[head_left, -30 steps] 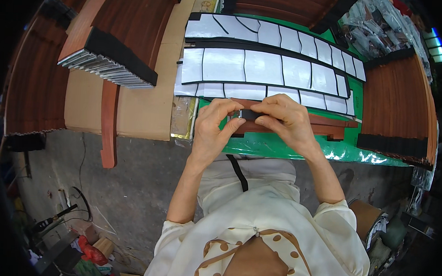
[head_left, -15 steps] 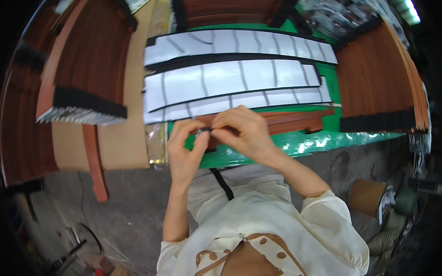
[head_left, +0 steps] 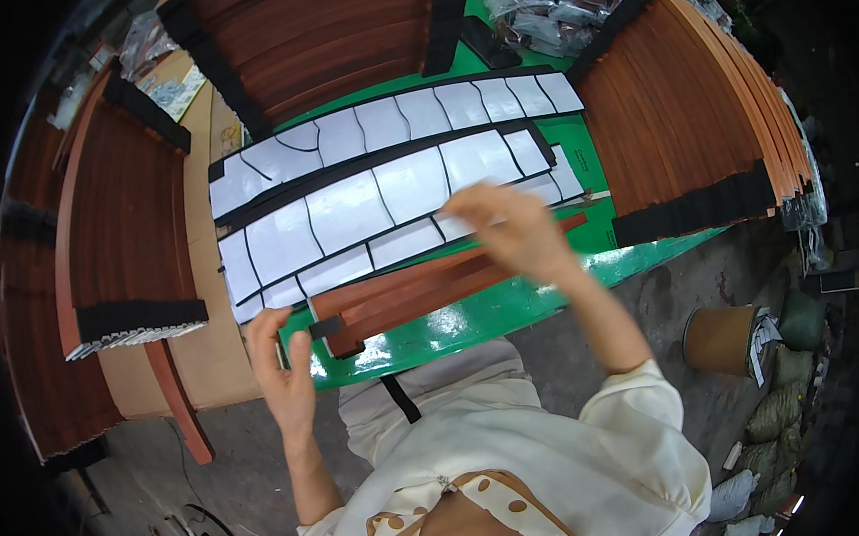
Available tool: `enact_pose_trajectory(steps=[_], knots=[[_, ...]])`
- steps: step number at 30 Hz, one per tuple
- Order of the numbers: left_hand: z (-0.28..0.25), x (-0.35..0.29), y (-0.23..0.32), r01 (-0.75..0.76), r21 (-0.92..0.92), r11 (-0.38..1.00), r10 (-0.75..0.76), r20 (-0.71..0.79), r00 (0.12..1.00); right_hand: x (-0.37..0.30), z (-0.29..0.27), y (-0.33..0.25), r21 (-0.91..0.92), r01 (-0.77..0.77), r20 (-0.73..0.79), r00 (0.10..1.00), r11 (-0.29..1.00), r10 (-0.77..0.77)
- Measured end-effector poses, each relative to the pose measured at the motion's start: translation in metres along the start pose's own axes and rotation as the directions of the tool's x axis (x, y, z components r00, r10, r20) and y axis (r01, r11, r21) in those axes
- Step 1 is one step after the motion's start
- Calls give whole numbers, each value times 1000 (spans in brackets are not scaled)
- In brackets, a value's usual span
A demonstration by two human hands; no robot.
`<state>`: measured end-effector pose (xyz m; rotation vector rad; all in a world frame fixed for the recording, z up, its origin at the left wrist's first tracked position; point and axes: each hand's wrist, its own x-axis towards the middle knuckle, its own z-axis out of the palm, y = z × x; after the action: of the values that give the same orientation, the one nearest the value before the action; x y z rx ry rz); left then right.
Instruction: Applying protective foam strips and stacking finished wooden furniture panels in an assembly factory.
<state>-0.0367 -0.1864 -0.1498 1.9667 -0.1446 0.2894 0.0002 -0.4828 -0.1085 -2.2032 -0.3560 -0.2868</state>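
Observation:
My left hand hovers by the table's front edge with thumb and fingers apart, holding nothing visible. Beside it lie reddish-brown wood-grain strips, with a short black piece across their left end. My right hand is raised over the right part of the white sheets and smeared by motion. Its fingertips are too blurred to show whether they hold anything. The white sheets lie in slanting rows, crossed by thin black strips.
Wood-grain board stacks with black-wrapped ends stand at the left, back and right. A green table cover lies beneath the strips. Plastic-wrapped parts sit at the back. A brown drum stands on the floor.
My hands, together over the strips' left end before, are now apart: the left by the table edge, the right over the sheets. The black piece shows on the strips' end. The view has turned.

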Motion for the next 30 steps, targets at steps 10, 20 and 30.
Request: enact_pose_trajectory(steps=[10, 20, 30], knots=[[142, 108, 78, -663, 106, 741, 270, 857, 439, 41, -71, 183, -626, 181, 217, 975, 758, -54], [296, 110, 43, -811, 137, 568, 262, 905, 336, 42, -76, 218, -665, 399, 299, 917, 632, -264], [284, 116, 34, -809, 92, 580, 315, 891, 327, 59, -72, 233, -413, 4, -164, 983, 911, -78]])
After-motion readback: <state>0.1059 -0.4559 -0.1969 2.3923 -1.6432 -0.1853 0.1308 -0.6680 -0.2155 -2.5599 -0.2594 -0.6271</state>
